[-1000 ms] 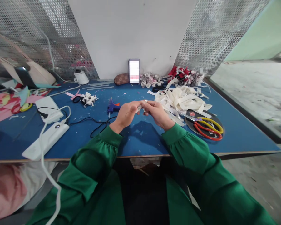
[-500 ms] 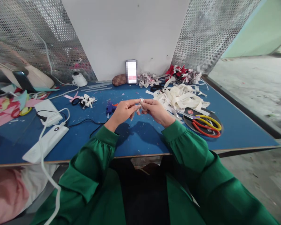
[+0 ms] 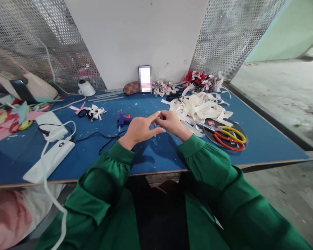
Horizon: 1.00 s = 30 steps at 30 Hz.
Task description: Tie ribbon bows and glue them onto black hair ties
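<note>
You are holding both hands together over the middle of the blue table (image 3: 271,142), with a small piece of white ribbon (image 3: 159,112) sitting between them where the fingertips are meeting. Your right hand (image 3: 172,123) is pinching that ribbon between thumb and forefinger, its other fingers curling beneath. Your left hand (image 3: 141,130) is pointing its forefinger toward the pinch and touching there, while its thumb is standing apart and reaching toward your right hand; I cannot tell whether its hidden fingers are gripping the ribbon too. Just beyond your left hand, a blue glue gun (image 3: 122,119) is lying on the table, and a black cord (image 3: 94,134) is trailing left toward a white power strip (image 3: 49,161). Beyond your right hand, a loose heap of cream ribbon (image 3: 200,107) is spreading over the table, and nearer you the red-and-yellow-handled scissors (image 3: 228,147) are resting on a round black mat (image 3: 210,137). At the back, a phone (image 3: 145,80) is standing upright against the white panel (image 3: 135,38), with a brown checked pouch (image 3: 131,88) lying to its left and a pile of pale bows (image 3: 163,87) to its right. Red and white bows (image 3: 199,80) are lying farther right, and a few white bows (image 3: 97,112) are lying left of the glue gun.
</note>
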Tool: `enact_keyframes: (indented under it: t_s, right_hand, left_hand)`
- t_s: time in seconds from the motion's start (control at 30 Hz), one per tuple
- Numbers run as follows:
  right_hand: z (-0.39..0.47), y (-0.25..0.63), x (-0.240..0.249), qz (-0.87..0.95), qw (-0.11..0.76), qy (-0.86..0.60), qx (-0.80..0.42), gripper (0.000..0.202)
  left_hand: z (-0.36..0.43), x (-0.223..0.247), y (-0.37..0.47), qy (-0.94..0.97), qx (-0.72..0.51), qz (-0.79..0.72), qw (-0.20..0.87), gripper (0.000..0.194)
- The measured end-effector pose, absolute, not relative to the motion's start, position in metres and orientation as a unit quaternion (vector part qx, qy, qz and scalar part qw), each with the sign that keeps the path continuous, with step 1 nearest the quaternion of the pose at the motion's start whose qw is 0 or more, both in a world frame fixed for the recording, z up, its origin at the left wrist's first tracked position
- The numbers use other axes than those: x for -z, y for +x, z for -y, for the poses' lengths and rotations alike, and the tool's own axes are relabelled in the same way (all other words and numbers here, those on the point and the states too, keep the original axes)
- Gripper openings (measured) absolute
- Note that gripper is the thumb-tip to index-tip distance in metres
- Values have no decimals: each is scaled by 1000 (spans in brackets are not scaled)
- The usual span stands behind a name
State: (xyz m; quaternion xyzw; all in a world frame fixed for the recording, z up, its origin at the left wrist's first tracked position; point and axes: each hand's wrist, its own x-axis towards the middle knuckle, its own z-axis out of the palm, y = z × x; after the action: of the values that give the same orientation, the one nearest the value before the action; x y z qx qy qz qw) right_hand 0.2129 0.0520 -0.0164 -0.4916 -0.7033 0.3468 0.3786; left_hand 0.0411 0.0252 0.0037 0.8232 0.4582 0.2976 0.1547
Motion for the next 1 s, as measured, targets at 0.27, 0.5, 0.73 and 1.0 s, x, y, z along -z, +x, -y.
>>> enact_keyframes:
  t_s: [0.27,0.5,0.73,1.0]
  right_hand:
    - [-54,217,16,735,337,-504,-303,23]
    - [-46,227,0,705,333,-366,-508,23]
    - [-44,223,-2,766,373,-355,-384,22]
    - [-47,209,18,744,414,-407,-329,22]
  left_hand:
    - [-29,-2,39,854,-219,-468,51,47]
    - [-40,-4,32,740,-376,-425,360,39]
    - [-44,1,35,558,-458,-372,583,28]
    - [-48,18,43,570,-518,-396,500,33]
